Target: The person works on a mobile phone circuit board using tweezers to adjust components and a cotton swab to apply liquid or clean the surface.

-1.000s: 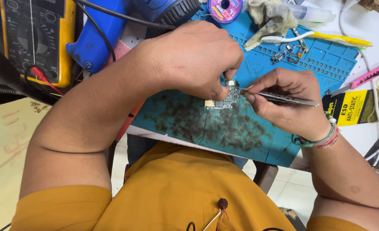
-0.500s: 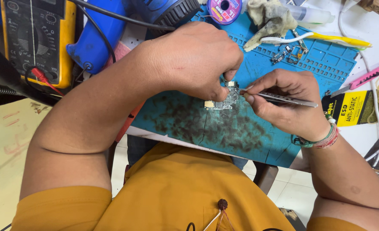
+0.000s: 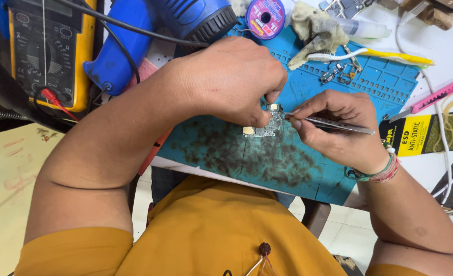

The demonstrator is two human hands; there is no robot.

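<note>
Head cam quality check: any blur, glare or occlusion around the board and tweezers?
Head view: even, soft light, no hard shadows; circuit board small and soft in detail, half covered by the left hand; tweezers in the right hand show a mild sheen, no blown glare; wide-angle stretch at the edges, the shirt near the lens.

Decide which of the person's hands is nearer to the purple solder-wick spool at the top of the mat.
Left. The left hand lies just below the purple spool; the right hand, holding tweezers, is farther down and to the side.
</note>
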